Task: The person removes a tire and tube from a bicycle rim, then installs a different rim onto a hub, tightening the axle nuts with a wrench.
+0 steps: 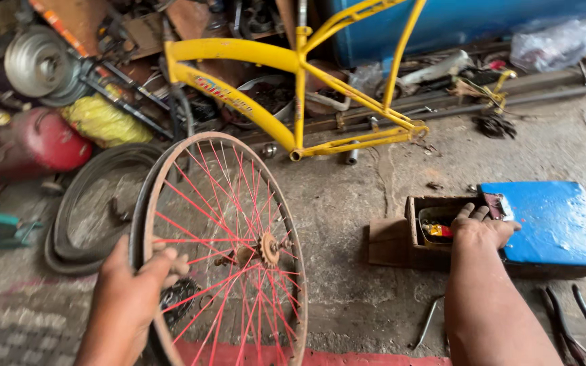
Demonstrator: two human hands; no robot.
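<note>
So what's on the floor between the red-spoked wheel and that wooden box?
Nothing: in the head view, only bare stained concrete floor lies between the wheel and the box.

Head-worn camera looks steeply down, close over the concrete floor [347, 203].

Stained grey concrete floor [374, 203] in daylight, a blue wall [483, 24] behind piled clutter.

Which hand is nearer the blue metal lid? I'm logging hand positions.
Right. The right hand reaches into the wooden box beside the blue metal lid; the left hand grips the red-spoked wheel.
</note>
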